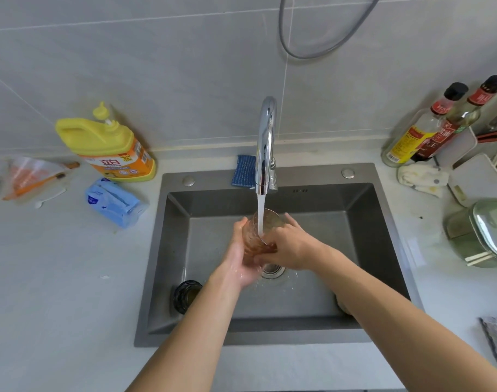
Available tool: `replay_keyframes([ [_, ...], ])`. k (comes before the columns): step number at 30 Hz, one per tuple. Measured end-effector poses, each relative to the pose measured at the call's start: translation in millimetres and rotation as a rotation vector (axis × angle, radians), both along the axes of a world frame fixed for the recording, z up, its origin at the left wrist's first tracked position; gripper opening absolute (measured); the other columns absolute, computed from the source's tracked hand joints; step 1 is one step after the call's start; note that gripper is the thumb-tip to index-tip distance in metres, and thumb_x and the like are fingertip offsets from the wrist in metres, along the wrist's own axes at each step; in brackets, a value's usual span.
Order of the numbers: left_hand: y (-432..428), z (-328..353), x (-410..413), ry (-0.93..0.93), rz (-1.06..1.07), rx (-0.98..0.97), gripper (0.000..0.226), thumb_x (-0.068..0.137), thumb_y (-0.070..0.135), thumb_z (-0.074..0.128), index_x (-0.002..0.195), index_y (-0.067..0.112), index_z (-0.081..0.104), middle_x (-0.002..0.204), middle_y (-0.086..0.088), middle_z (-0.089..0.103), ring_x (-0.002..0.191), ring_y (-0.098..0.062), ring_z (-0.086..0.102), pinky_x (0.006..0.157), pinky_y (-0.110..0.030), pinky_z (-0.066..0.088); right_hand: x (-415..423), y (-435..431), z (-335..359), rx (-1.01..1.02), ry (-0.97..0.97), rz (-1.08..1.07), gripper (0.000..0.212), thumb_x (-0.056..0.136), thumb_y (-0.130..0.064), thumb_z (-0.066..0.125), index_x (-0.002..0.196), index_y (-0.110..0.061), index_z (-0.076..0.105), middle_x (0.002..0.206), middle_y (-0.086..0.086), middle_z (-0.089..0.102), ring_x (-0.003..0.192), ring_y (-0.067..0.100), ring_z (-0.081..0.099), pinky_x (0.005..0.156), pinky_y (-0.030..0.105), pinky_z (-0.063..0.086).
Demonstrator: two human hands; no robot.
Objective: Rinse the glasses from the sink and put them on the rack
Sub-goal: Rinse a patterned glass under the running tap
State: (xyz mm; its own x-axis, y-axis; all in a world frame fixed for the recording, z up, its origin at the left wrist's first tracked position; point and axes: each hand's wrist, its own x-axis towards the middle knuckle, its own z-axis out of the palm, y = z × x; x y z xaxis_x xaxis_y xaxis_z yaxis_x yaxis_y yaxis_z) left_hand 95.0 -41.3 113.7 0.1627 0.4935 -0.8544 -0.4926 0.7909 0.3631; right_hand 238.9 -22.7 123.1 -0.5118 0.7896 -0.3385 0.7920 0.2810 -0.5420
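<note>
Over the middle of the grey sink [168,250] I hold an amber textured glass [255,236] under the running water of the chrome faucet [265,145]. My left hand [240,256] cups the glass from the left and below. My right hand [287,246] grips its right side and base. A dark glass [186,295] stands in the sink's near left corner. Another glass [344,305] in the near right corner is mostly hidden by my right forearm. The white rack [479,176] stands at the right on the counter.
A yellow detergent bottle [108,148] and a blue tissue pack [114,202] sit left of the sink. Sauce bottles [428,131], a white cloth [422,178] and a green lidded container [479,233] crowd the right counter. A blue sponge [243,171] lies behind the faucet.
</note>
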Motion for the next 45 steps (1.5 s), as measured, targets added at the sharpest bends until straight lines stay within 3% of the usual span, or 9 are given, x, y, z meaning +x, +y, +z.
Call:
replay_keyframes([
  [5, 2, 5, -1, -0.019, -0.003, 0.017, 0.060, 0.097, 0.065, 0.049, 0.093, 0.012, 0.078, 0.089, -0.011, 0.079, 0.073, -0.023, 0.077, 0.070, -0.034, 0.058, -19, -7, -5, 0.025, -0.023, -0.026, 0.052, 0.093, -0.039, 0.060, 0.143, -0.029, 0.049, 0.127, -0.008, 0.068, 0.138, 0.015, 0.050, 0.125, 0.055, -0.014],
  [10, -3, 5, -4, 0.015, -0.018, 0.013, 0.054, 0.099, 0.060, 0.052, 0.096, 0.013, 0.078, 0.089, -0.010, 0.078, 0.072, -0.023, 0.075, 0.067, -0.031, 0.059, -3, 0, 0, 0.018, -0.032, 0.031, 0.025, 0.091, -0.052, 0.065, 0.090, -0.027, 0.067, 0.089, -0.008, 0.071, 0.113, 0.016, 0.063, 0.128, 0.048, -0.011],
  [14, -3, 5, 5, 0.004, -0.009, 0.013, 0.055, 0.099, 0.062, 0.051, 0.095, 0.014, 0.077, 0.085, -0.009, 0.078, 0.069, -0.021, 0.076, 0.063, -0.030, 0.060, -12, -8, -2, 0.083, -0.078, 0.041, 0.048, 0.098, -0.037, 0.054, 0.144, -0.025, 0.049, 0.134, -0.008, 0.063, 0.139, 0.012, 0.050, 0.123, 0.055, -0.020],
  [18, 1, 0, -4, 0.028, -0.046, 0.040, 0.061, 0.101, 0.061, 0.045, 0.093, 0.014, 0.082, 0.093, -0.010, 0.080, 0.073, -0.023, 0.077, 0.058, -0.027, 0.060, 2, -5, -5, -0.099, 0.142, 0.007, 0.020, 0.090, -0.030, 0.075, 0.105, -0.016, 0.072, 0.104, -0.001, 0.073, 0.104, 0.021, 0.060, 0.112, 0.042, 0.038],
  [21, -6, -5, -8, 0.034, -0.007, 0.039, 0.063, 0.102, 0.061, 0.046, 0.094, 0.010, 0.082, 0.092, -0.013, 0.080, 0.068, -0.024, 0.076, 0.048, -0.025, 0.058, 13, -3, -5, -0.001, 0.218, -0.031, 0.023, 0.078, -0.043, 0.087, 0.086, -0.024, 0.075, 0.092, -0.022, 0.067, 0.096, 0.001, 0.056, 0.106, 0.029, 0.038],
  [29, -8, -5, -12, 0.030, -0.072, -0.048, 0.054, 0.094, 0.056, 0.059, 0.103, 0.007, 0.080, 0.097, -0.013, 0.077, 0.078, -0.026, 0.073, 0.068, -0.032, 0.065, 1, -32, -20, -0.405, 0.911, -0.616, 0.077, 0.072, -0.013, 0.092, 0.140, -0.022, 0.056, 0.134, -0.001, 0.067, 0.124, 0.010, 0.064, 0.097, 0.025, 0.054],
  [38, -2, 2, 21, 0.350, -0.063, 0.220, 0.062, 0.095, 0.070, 0.039, 0.115, 0.025, 0.077, 0.116, -0.008, 0.079, 0.110, -0.025, 0.074, 0.104, -0.049, 0.054, -22, -18, -14, -0.540, 0.645, -0.955, 0.090, 0.078, -0.094, 0.038, 0.116, -0.019, 0.069, 0.112, 0.005, 0.077, 0.102, 0.019, 0.075, 0.094, 0.040, 0.058],
  [42, 6, -4, 22, 0.408, -0.015, 0.296, 0.026, 0.091, 0.057, 0.065, 0.095, 0.035, 0.077, 0.112, -0.010, 0.077, 0.101, -0.028, 0.076, 0.091, -0.050, 0.060, -26, -12, -18, -0.487, 0.536, -0.938, 0.103, 0.078, -0.087, 0.013, 0.132, -0.014, 0.062, 0.125, 0.012, 0.071, 0.118, 0.030, 0.067, 0.107, 0.048, 0.051],
  [45, 12, -5, 18, 0.215, 0.134, 0.085, 0.056, 0.091, 0.069, 0.059, 0.100, 0.018, 0.080, 0.104, -0.011, 0.080, 0.099, -0.027, 0.075, 0.081, -0.039, 0.057, -35, -24, -2, -0.472, 0.581, -0.876, 0.088, 0.081, -0.079, 0.040, 0.154, -0.030, 0.040, 0.141, 0.004, 0.062, 0.127, 0.024, 0.062, 0.110, 0.047, 0.048],
])
